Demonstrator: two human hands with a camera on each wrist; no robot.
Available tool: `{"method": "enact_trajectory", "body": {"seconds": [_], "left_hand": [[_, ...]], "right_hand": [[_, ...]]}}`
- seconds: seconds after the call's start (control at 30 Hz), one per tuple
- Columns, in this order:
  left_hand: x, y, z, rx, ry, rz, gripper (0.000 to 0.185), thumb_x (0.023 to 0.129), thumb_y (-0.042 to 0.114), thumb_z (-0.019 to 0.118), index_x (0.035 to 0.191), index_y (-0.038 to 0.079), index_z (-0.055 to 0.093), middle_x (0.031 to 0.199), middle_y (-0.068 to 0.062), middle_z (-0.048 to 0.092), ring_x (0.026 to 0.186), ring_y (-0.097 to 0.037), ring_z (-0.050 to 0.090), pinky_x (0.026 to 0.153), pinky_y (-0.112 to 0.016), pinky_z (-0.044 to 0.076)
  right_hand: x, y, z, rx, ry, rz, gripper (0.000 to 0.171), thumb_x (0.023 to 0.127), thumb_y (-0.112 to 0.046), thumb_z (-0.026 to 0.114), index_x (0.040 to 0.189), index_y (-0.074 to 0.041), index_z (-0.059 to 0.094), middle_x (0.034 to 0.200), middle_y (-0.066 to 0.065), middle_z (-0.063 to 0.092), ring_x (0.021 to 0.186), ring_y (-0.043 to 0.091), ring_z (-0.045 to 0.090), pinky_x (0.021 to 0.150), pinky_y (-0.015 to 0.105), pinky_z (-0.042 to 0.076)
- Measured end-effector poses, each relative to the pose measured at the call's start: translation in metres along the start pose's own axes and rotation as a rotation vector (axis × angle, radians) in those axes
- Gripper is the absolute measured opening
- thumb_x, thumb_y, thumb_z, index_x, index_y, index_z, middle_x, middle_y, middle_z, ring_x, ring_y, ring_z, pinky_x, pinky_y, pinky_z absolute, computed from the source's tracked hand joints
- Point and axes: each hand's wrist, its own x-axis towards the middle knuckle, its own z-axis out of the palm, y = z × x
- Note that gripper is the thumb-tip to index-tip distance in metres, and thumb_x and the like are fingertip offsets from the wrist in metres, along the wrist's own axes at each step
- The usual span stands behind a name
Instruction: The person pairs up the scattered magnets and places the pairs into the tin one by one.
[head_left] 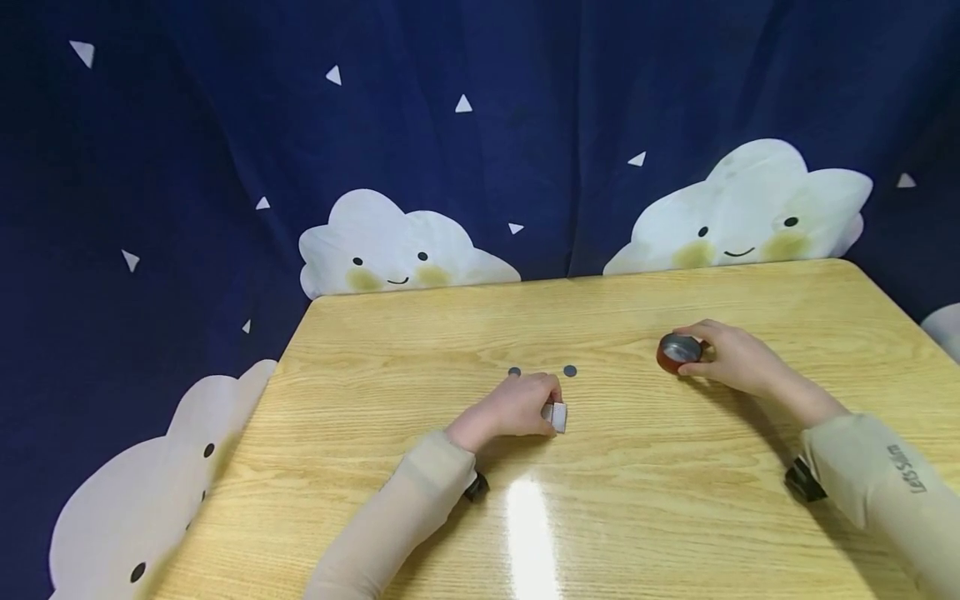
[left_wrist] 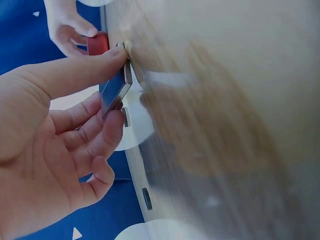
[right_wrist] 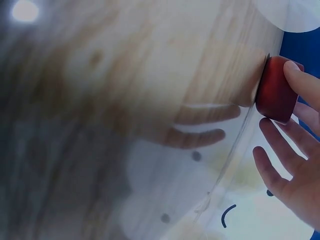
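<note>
My left hand (head_left: 517,406) pinches a small flat rectangular plate (head_left: 559,417) between thumb and fingers, just above the table. Its face looks pale grey in the head view, and a shiny metallic edge shows on the plate (left_wrist: 118,89) in the left wrist view. Farther right, my right hand (head_left: 731,357) grips a red round tin (head_left: 678,352) by its side, thumb and fingers on opposite sides. The tin has a grey, shiny top and leans slightly. In the right wrist view, the red tin (right_wrist: 276,90) is at or close to the table surface.
One dark round disc (head_left: 570,371) lies on the wooden table (head_left: 390,350) beyond the left hand. Another dark disc (head_left: 514,371) is partly behind that hand. A blue curtain (head_left: 525,150) with white clouds hangs along the table's far edge.
</note>
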Motion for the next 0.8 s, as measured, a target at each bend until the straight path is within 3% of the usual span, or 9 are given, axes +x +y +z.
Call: {"method": "enact_trajectory", "body": {"seconds": [0.23, 0.47, 0.67, 0.8], "left_hand": [[0.000, 0.002, -0.001, -0.151, 0.009, -0.002, 0.028, 0.075, 0.022, 0.075, 0.093, 0.015, 0.055, 0.083, 0.008, 0.057, 0.070, -0.006, 0.050, 0.061, -0.018, 0.039], [0.003, 0.001, -0.002, -0.277, 0.024, 0.054, 0.017, 0.081, 0.016, 0.068, 0.090, 0.014, 0.054, 0.075, 0.007, 0.055, 0.066, -0.005, 0.048, 0.060, -0.017, 0.038], [0.007, 0.004, -0.004, -0.280, 0.059, 0.097, 0.013, 0.083, 0.016, 0.065, 0.088, 0.014, 0.054, 0.074, 0.006, 0.054, 0.066, -0.005, 0.047, 0.062, -0.016, 0.038], [0.011, 0.008, -0.004, -0.288, 0.104, 0.087, 0.010, 0.085, 0.014, 0.063, 0.089, 0.014, 0.054, 0.079, 0.006, 0.057, 0.067, -0.004, 0.048, 0.061, -0.015, 0.038]], "right_hand": [[-0.001, 0.001, -0.001, 0.002, 0.007, 0.011, 0.063, 0.072, -0.030, 0.076, 0.122, 0.000, 0.052, 0.110, 0.020, 0.057, 0.081, 0.022, 0.058, 0.064, 0.037, 0.046], [0.000, -0.002, -0.002, -0.010, 0.015, 0.009, 0.061, 0.072, -0.032, 0.076, 0.120, -0.002, 0.055, 0.105, 0.017, 0.059, 0.079, 0.019, 0.056, 0.064, 0.036, 0.045], [-0.001, -0.004, 0.000, -0.006, 0.010, -0.008, 0.059, 0.072, -0.032, 0.076, 0.118, -0.001, 0.057, 0.102, 0.015, 0.060, 0.077, 0.017, 0.056, 0.063, 0.034, 0.044], [-0.002, -0.004, 0.000, -0.016, 0.004, 0.001, 0.060, 0.072, -0.033, 0.076, 0.118, -0.001, 0.057, 0.102, 0.014, 0.060, 0.077, 0.017, 0.057, 0.063, 0.035, 0.045]]}}
